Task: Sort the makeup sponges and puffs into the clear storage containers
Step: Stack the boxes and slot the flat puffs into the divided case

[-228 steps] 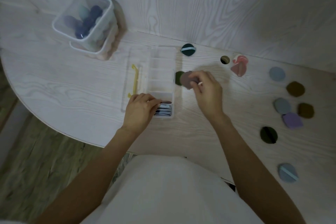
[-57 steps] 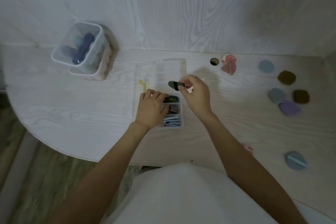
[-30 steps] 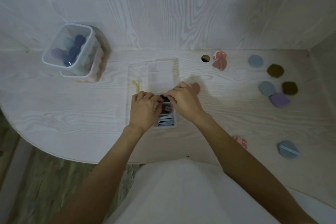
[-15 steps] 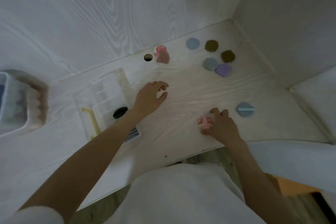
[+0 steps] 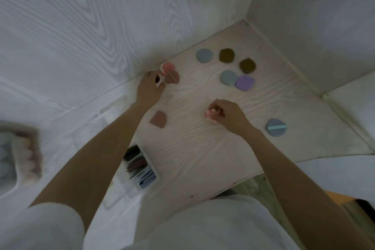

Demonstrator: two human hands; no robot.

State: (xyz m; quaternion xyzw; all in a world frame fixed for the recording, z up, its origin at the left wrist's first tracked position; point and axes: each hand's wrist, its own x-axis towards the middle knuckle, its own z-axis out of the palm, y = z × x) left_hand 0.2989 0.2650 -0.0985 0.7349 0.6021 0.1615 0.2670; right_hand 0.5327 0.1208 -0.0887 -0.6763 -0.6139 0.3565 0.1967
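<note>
My right hand (image 5: 229, 116) holds a small pink puff (image 5: 210, 115) pinched in its curled fingers, just above the table. My left hand (image 5: 149, 86) reaches far back to the pink puffs (image 5: 171, 73) by the wall, its fingertips curled at their white edge; a real grip cannot be made out. A mauve puff (image 5: 158, 119) lies flat between my arms. The clear divided organizer (image 5: 151, 165) sits below my left forearm, with dark, mauve and blue puffs standing in its near compartments.
Several loose puffs lie at the back right: blue (image 5: 204, 56), two brown (image 5: 226, 55), blue (image 5: 228, 77), purple (image 5: 245, 82). A blue puff with a strap (image 5: 276, 127) lies right of my right hand. A clear tub of sponges (image 5: 12, 148) is blurred at the left edge.
The view has swung right. My right hand has lifted the small pink puff off the table edge and brought it inward. My left hand has moved from mid-table out to the pink puffs at the wall.
</note>
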